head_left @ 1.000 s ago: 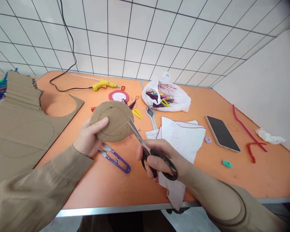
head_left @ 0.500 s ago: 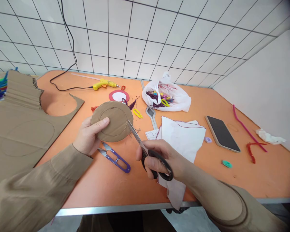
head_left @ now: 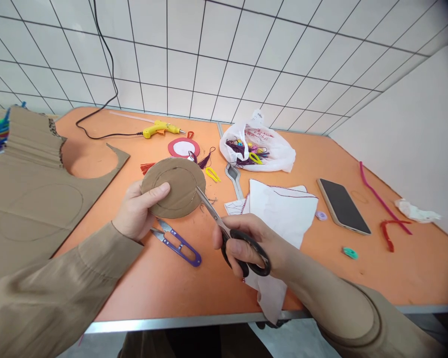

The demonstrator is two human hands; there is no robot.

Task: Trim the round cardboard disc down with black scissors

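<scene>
My left hand (head_left: 140, 206) grips a round cardboard disc (head_left: 177, 186) by its left edge, thumb on top. An inner circle is drawn or scored on the disc. With my right hand (head_left: 246, 243) I hold a pair of black-handled scissors (head_left: 214, 214); the blade tips meet the inner circle line at the disc's right side. Whether a blade passes through the cardboard I cannot make out. Purple thread snips (head_left: 179, 246) lie on the table just below the disc. Beyond the disc sits a red-rimmed round piece (head_left: 184, 148) with a dark tassel (head_left: 207, 158) beside it.
A large cardboard sheet (head_left: 33, 204) covers the left side. At the back are a yellow glue gun (head_left: 162, 129) with its cord and a white plastic bag (head_left: 280, 151). White cloth (head_left: 283, 209), a phone (head_left: 343, 206) and pipe cleaners (head_left: 381, 194) lie to the right.
My right hand and the scissor handles have shifted slightly to the right, while the tips stay at nearly the same spot on the disc. My left hand has barely moved.
</scene>
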